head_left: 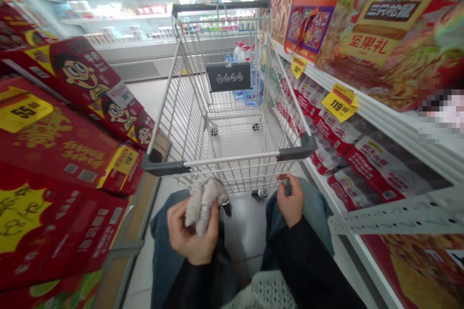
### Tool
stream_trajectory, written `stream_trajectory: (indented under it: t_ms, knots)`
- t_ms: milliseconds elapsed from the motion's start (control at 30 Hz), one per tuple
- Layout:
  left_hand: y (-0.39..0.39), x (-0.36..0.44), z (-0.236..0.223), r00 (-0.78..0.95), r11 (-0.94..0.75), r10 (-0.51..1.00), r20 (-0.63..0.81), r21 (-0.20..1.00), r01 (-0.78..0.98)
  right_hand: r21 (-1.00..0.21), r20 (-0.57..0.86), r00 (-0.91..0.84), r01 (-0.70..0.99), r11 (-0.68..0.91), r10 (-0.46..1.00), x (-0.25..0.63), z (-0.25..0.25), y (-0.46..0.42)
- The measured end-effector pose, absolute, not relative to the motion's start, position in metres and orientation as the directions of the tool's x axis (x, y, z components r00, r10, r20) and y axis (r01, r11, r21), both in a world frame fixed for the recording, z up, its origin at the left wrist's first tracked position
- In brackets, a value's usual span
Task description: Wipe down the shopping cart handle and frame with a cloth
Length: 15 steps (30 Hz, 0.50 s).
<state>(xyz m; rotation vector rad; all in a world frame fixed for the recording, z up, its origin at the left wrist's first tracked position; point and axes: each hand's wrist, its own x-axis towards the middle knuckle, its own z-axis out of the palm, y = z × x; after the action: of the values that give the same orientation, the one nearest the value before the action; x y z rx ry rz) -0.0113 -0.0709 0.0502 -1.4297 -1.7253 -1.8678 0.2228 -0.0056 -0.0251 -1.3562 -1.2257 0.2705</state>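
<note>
Left hand is holding a grey cloth, fingers curling around it; folds are running lengthwise from palm toward the cart, just short of its near bar. Right hand is hanging farther from the cloth, near the cart's right corner, fingers curling narrow; can't tell if they're pinching anything.

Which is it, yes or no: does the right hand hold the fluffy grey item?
No, the left hand grips the fluffy item; the right hand is apart.
</note>
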Motion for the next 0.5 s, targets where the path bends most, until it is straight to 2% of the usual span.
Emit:
stream_trajectory:
  t_ms: [167, 367, 500]
  knots:
    - [-0.072, -0.055, 0.049, -0.709, -0.163, 0.318, 0.63, 0.773, 0.614, -0.833, 0.489, 0.408, 0.481, 0.273, 0.771, 0.224, -0.027, -0.006]
    - [-0.066, -0.073, 0.051, -0.678, -0.083, 0.306, 0.668, 0.729, 0.68, -0.822, 0.498, 0.419, 0.507, 0.259, 0.759, 0.225, -0.032, -0.006]
    - [-0.064, -0.08, 0.041, -0.691, -0.063, 0.369, 0.622, 0.758, 0.649, -0.819, 0.5, 0.418, 0.514, 0.256, 0.759, 0.225, -0.032, -0.006]
